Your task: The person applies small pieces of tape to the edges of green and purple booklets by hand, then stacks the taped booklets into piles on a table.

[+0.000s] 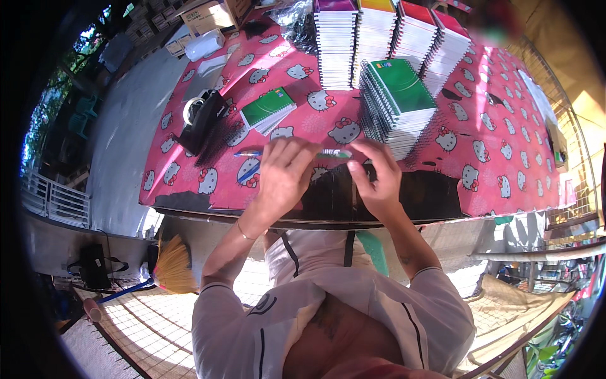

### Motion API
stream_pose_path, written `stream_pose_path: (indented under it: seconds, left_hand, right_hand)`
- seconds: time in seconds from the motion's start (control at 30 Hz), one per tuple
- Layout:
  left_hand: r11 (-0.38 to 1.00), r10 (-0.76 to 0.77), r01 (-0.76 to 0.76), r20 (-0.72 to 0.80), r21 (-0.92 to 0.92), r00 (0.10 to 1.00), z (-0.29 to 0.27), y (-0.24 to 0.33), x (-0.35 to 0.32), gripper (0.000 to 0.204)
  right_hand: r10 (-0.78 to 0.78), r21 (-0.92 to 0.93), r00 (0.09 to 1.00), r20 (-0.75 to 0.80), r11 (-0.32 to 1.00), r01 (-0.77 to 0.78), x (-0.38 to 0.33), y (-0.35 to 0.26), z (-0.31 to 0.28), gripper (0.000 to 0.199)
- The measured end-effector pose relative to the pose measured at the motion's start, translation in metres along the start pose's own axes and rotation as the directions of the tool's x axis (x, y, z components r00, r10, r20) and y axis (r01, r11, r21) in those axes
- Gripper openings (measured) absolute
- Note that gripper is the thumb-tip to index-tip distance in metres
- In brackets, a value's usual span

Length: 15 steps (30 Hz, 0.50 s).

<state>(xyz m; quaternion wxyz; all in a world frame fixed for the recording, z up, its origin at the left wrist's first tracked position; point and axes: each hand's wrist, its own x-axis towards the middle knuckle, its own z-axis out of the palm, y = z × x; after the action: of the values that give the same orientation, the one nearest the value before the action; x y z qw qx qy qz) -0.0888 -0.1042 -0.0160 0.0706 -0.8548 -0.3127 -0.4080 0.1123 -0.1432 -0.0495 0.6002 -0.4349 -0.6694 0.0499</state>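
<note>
My left hand (287,167) is closed, fingers bent over a slim thing with a coil-like pale middle (332,153) and a green end. A thin blue tip (247,153) sticks out on that hand's far left side; whether it belongs to the same thing I cannot tell. At the green end, my right hand (377,177) is curved, thumb and forefinger apart. A blue pen-like stick (249,174) lies beside my left hand. Green-covered notebooks (268,108) lie just beyond it. A taller stack of green spiral notebooks (404,88) stands beyond my right hand.
Tall spiral notebook stacks with purple (336,44), yellow (376,35) and red (416,28) covers line the back. A black tape dispenser (203,123) and dark wire coils (218,144) lie left. The pink tablecloth (416,196) is torn along the front edge. A broom (173,268) stands lower left.
</note>
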Motion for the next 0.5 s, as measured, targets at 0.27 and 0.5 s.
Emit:
stream_pose_path:
  seconds: [0.27, 0.5]
  left_hand:
    - [0.839, 0.224, -0.311, -0.238, -0.446, 0.945, 0.083, -0.01, 0.14, 0.024]
    - [0.827, 0.214, -0.205, -0.045, -0.523, 0.976, 0.096, -0.015, 0.123, 0.028]
  right_hand:
    - [0.155, -0.177, 0.965, -0.212, 0.965, -0.194, 0.07, 0.054, -0.086, 0.057]
    - [0.389, 0.086, 0.919, -0.07, 0.92, -0.383, 0.066, 0.068, -0.087, 0.055]
